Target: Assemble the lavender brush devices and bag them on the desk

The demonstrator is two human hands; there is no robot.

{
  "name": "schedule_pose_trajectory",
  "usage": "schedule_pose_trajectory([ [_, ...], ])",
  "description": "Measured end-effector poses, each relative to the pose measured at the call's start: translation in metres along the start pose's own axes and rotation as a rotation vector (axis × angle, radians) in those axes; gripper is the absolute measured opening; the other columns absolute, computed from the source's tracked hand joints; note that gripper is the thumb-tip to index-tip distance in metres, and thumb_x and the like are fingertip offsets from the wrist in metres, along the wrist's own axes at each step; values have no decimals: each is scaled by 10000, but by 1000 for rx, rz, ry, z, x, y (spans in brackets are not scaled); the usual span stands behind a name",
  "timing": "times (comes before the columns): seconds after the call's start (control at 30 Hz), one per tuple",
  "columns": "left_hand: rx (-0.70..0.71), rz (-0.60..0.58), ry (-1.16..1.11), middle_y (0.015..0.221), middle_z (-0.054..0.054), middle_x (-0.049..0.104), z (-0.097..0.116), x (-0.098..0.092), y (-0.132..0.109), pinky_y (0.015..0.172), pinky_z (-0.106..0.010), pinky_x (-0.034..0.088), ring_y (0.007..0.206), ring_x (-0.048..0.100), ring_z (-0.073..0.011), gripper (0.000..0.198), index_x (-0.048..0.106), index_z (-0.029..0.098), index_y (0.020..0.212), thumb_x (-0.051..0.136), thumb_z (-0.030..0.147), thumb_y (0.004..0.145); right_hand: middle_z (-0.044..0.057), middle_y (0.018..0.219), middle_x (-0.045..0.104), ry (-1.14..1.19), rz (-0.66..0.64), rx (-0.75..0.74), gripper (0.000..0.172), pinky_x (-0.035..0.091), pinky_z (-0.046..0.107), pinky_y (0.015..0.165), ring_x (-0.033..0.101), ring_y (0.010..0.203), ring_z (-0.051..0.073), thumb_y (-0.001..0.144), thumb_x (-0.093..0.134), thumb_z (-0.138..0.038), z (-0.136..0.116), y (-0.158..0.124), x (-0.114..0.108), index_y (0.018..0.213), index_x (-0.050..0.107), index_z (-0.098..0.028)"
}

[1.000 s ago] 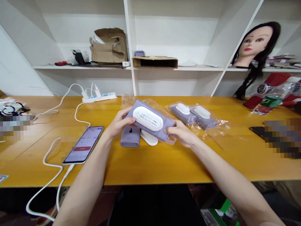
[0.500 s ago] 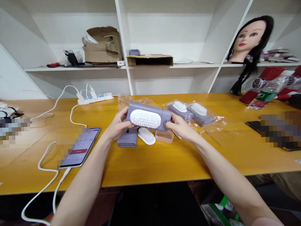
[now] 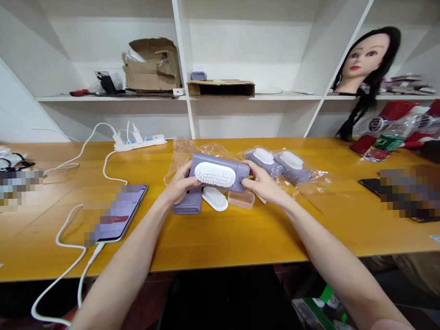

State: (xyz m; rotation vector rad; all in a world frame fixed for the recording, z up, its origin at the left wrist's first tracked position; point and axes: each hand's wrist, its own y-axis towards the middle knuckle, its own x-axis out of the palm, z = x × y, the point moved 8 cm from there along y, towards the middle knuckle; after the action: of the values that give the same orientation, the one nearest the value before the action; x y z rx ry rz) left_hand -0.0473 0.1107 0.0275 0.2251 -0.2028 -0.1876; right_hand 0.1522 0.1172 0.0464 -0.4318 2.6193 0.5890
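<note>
Both hands hold a purple brush device [image 3: 220, 160] just above the table, tilted so its white oval bristle pad [image 3: 216, 176] faces me. My left hand [image 3: 180, 183] grips the left end, thumb on the front face. My right hand [image 3: 261, 183] is closed round the right end, with the thumb near a round button. Below it on the table lie a second purple device [image 3: 187, 206], partly covered by the left hand, a loose white oval brush pad [image 3: 215, 200] and a shallow peach-coloured tray [image 3: 242, 199]. Behind the right hand are two more purple devices with white tops [image 3: 263, 158], [image 3: 292, 161] in clear bags.
A charging phone [image 3: 126, 214] lies left, its white cable [image 3: 60, 245] hanging over the table edge. A power strip [image 3: 147, 142] sits behind. To the right are a dark phone [image 3: 374, 188], a plastic bottle [image 3: 385, 142] and a mannequin head [image 3: 368, 58] on the shelf.
The brush device has shifted slightly down, its left end a little to the right, with my left hand following. My right hand keeps its hold. The view has moved slightly.
</note>
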Motion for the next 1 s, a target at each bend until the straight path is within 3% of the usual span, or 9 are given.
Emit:
schedule_pose_trajectory([
  [0.13, 83, 67, 11, 692, 37, 554, 6, 0, -1, 562, -185, 419, 638, 469, -99, 324, 644, 173, 817, 651, 172, 493, 15, 910, 563, -31, -8, -9, 434, 444, 263, 650, 515, 767, 147, 699, 502, -177, 0, -1, 2, 1133, 515, -176],
  [0.37, -3, 179, 2, 658, 45, 541, -3, -8, -3, 585, -219, 440, 631, 471, -111, 282, 608, 174, 750, 622, 207, 470, 24, 946, 567, 88, -31, 13, 410, 442, 257, 669, 533, 837, 155, 703, 516, -182, 3, 0, 6, 1113, 525, -166],
  [0.57, -11, 151, 26, 631, 43, 544, -5, -9, -1, 591, -231, 449, 616, 484, -115, 226, 589, 173, 691, 624, 232, 476, 11, 875, 588, 265, -26, 181, 310, 440, 230, 596, 543, 735, 122, 647, 586, -161, 14, 0, 10, 957, 567, -155],
  [0.7, 21, 129, 103, 596, 34, 507, -2, -6, -1, 563, -231, 396, 590, 454, -115, 178, 564, 162, 633, 604, 253, 485, 43, 910, 652, 467, -76, 312, 359, 500, 256, 670, 613, 780, 143, 603, 716, -183, 24, -1, 16, 941, 603, -143],
  [0.83, 142, 100, 179, 543, 45, 432, 3, -6, 0, 522, -224, 294, 545, 359, -98, 101, 531, 163, 575, 582, 231, 519, 58, 952, 699, 564, -197, 372, 432, 526, 286, 777, 649, 848, 165, 555, 798, -199, 25, -4, 25, 961, 659, -146],
  [1.0, 296, 11, 226, 534, 51, 433, 9, -6, -1, 528, -237, 256, 540, 324, -98, 40, 548, 163, 582, 554, 171, 544, 2, 820, 704, 475, -278, 349, 368, 511, 253, 754, 630, 763, 130, 529, 809, -160, 19, -8, 29, 876, 686, -160],
])
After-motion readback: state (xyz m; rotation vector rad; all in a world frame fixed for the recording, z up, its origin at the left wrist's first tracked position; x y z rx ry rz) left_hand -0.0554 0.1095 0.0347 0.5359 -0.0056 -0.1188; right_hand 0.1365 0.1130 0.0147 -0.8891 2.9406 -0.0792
